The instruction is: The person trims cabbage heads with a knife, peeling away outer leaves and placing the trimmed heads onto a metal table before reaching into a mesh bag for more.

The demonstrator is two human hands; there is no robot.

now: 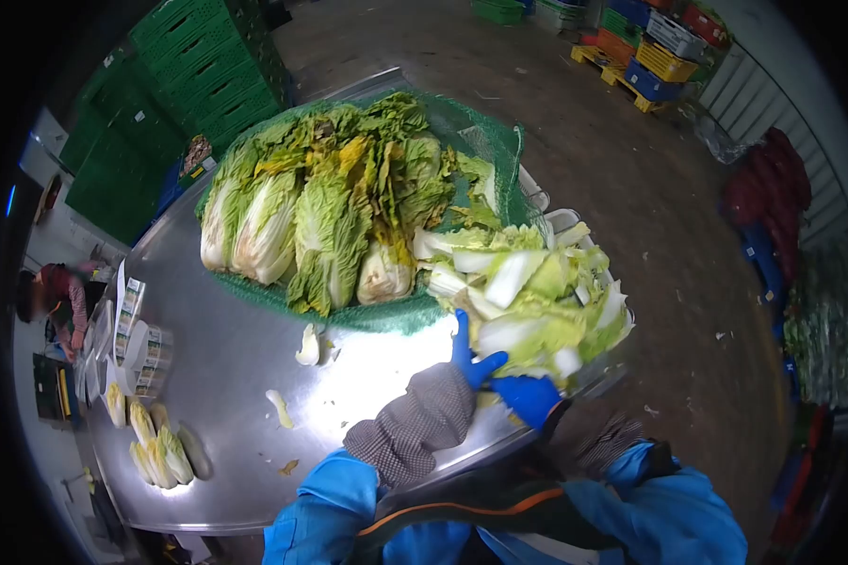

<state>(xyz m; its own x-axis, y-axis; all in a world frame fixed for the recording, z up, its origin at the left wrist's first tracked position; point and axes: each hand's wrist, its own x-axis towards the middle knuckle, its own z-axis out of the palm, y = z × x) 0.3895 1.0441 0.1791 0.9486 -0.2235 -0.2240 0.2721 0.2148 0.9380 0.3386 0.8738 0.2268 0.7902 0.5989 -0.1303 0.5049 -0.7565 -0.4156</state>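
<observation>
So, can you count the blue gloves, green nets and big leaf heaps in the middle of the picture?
Blue gloves: 2
Green net: 1
Big leaf heap: 1
Total: 4

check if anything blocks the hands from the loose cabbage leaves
Nothing visible does: the left hand and right hand are at the near edge of the loose leaves; the whole cabbages lie off to the left.
</observation>
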